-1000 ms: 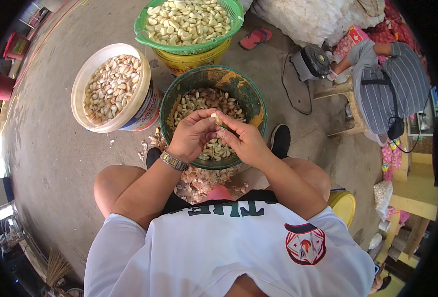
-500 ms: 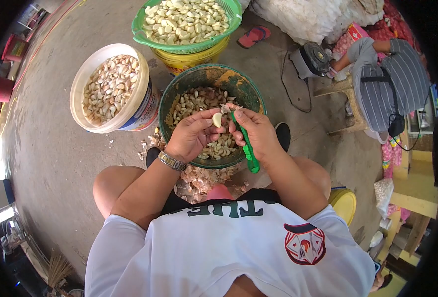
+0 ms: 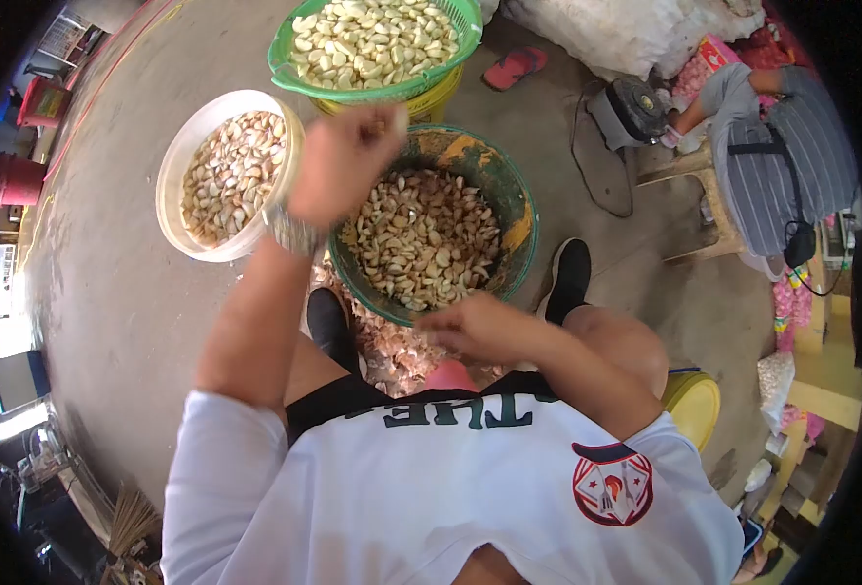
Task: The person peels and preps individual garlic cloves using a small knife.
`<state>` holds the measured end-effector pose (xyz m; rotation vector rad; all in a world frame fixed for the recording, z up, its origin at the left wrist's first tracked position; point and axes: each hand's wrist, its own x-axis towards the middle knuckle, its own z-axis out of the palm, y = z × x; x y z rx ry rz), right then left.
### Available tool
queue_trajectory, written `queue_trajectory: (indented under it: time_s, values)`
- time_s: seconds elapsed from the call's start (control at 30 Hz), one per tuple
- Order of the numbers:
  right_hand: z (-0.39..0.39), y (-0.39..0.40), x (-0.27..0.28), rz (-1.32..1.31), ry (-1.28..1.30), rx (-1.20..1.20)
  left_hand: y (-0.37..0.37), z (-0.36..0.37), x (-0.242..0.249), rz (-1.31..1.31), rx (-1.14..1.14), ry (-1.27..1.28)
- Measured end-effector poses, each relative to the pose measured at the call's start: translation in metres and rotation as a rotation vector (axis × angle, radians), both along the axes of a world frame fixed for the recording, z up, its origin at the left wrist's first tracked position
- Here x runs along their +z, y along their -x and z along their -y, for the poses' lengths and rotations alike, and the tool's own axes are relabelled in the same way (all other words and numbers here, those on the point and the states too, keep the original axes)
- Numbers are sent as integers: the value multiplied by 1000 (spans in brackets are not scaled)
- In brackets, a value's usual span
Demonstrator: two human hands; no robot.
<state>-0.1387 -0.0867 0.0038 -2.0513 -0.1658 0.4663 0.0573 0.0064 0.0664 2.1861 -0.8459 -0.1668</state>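
My left hand [image 3: 348, 161], blurred by motion, is raised between the white bucket and the green colander [image 3: 277, 73]. Its fingers are curled, with a pale smear like a peeled garlic clove [image 3: 399, 122] at the tips. My right hand [image 3: 475, 327] is low at the near rim of the dark green tub [image 3: 523, 234], above the peelings. Its fingers look closed and are partly smeared; the green-handled knife does not show. Inside the tub lie many unpeeled garlic cloves [image 3: 431, 239]. Peeled cloves [image 3: 372, 44] fill the colander, which rests on a yellow bucket [image 3: 436, 102].
A white bucket [image 3: 170, 185] of unpeeled cloves stands left of the tub. Garlic skins [image 3: 397, 351] litter the floor between my shoes. To the right, a person in grey striped clothes [image 3: 801, 166] sits beside a black-and-grey appliance [image 3: 631, 112]. A yellow lid [image 3: 694, 409] is near my right knee.
My left hand has moved up and left from the tub towards the colander. My right hand has dropped to the tub's near rim, and the knife has gone out of sight.
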Motion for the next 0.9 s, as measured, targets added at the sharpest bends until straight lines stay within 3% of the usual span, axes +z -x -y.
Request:
queue_trajectory:
  time_s: [0.1,0.13,0.2,0.23,0.3,0.33,0.37,0.4,0.47,0.57,0.63,0.67,0.77,0.9]
  values:
    - [-17,9,-3,-110,150,168,-72,34,-1,799,143,-18]
    - [-18,11,-9,-73,162,178,-79,43,0,862,128,-28]
    - [-16,17,-16,-70,206,183,-65,62,-20,596,51,-93]
    - [-14,18,-20,-67,233,181,-63,71,-50,526,-87,-282]
    - [-10,24,-34,-180,290,190,-34,70,-93,400,-587,-627]
    - [-9,27,-38,-240,320,195,-26,66,-140,254,-659,-838]
    - [-6,27,-36,-273,311,185,-4,46,-167,420,-604,-835]
    - [-4,25,-30,-306,305,176,5,40,-186,335,-682,-1081]
    - [2,19,-16,-315,297,102,6,36,-206,208,-688,-1269]
    - [3,20,-6,-247,239,-52,0,25,-206,51,-463,-1046]
    - [9,16,-18,-179,164,-114,-4,23,-173,-71,-258,-813]
    - [12,15,-20,-95,182,-92,-2,17,-150,-408,-147,-633]
    - [18,11,-22,-369,-248,-286,14,-6,-137,-1076,48,-129]
    - [18,20,7,-389,-394,-473,58,-37,-88,-1140,-105,104]
